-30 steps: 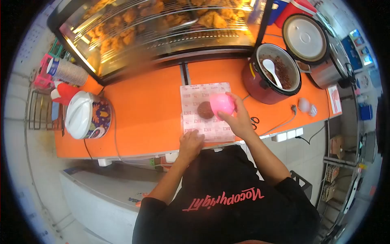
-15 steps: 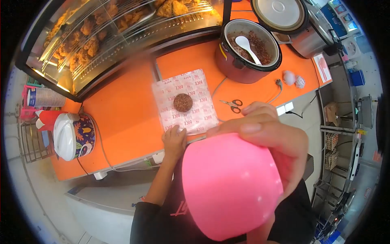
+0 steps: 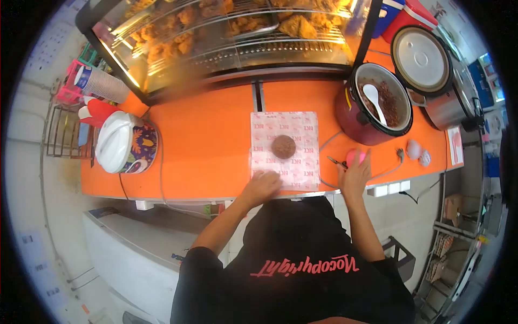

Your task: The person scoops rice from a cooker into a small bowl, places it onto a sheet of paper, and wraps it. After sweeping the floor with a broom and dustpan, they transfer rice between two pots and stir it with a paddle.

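As my left hand (image 3: 261,187) rests unclenched on the printed paper (image 3: 300,174), the round brown mound (image 3: 283,147) sits shaped but uncovered just beyond its fingertips, while my right hand (image 3: 354,177) meets the pink cup (image 3: 355,157), whether gripping it I cannot tell

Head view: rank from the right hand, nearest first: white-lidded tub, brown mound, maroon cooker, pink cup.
1. Pink cup: at the right hand's fingers
2. Maroon cooker: just beyond, toward the display case
3. Brown mound: left, on the paper
4. White-lidded tub: far left
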